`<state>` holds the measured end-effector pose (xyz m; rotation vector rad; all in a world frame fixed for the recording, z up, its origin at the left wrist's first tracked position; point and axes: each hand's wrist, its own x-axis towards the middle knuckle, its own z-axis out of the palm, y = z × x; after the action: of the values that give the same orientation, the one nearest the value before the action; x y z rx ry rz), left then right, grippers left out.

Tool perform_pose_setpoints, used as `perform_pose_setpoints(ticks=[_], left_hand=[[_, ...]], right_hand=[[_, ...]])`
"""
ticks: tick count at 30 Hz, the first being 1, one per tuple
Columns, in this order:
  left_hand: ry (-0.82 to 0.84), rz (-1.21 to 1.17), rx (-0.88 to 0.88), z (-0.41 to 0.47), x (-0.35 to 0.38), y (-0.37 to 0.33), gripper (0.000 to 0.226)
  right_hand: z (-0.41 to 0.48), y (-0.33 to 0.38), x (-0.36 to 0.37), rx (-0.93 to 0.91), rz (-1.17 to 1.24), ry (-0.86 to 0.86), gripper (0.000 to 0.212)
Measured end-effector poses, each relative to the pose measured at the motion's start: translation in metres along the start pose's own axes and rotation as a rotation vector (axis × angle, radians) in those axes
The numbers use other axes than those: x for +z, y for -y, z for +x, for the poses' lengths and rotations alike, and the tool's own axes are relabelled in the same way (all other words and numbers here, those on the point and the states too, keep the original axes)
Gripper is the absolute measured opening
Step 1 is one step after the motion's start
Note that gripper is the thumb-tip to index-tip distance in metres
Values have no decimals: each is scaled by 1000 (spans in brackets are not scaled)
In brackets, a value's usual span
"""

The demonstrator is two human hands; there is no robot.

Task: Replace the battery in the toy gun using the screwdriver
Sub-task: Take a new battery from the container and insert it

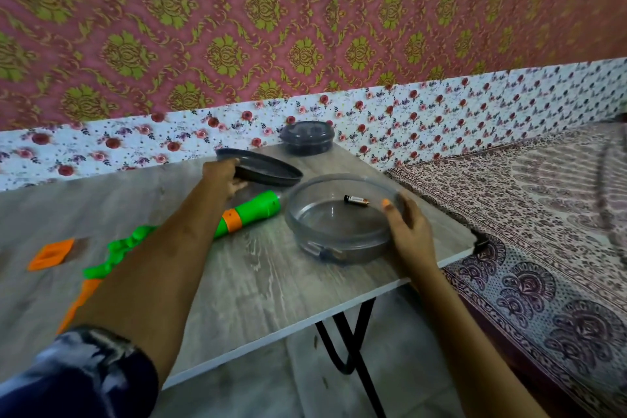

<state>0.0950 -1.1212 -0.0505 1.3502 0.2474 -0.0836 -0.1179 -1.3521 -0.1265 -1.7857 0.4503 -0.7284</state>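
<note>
A green and orange toy gun (247, 215) lies on the grey table (237, 282), partly hidden under my left forearm. My left hand (225, 176) grips the edge of a dark round lid (263, 168), held tilted above the table. To its right stands an open clear round container (339, 224) with one battery (355, 199) lying inside. My right hand (409, 224) grips the container's right rim, thumb over the edge. An orange battery cover (51, 253) lies at the left of the table. No screwdriver is in view.
A second closed round container (307, 137) stands at the table's far edge by the floral wall. A patterned bedspread (543, 231) lies to the right of the table. The table's near right edge and black legs (353, 343) are close to the container.
</note>
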Motion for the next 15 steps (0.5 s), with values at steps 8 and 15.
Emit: perform_pose_setpoints(ticks=[8,15], left_hand=[[-32,297,-123,31,-8,4,40],[-34,782,179,-18,3,3,52]], right_hand=[[4,-5,2,-17,-20,23,70],[-3,5,-3,-17,23,18,62]])
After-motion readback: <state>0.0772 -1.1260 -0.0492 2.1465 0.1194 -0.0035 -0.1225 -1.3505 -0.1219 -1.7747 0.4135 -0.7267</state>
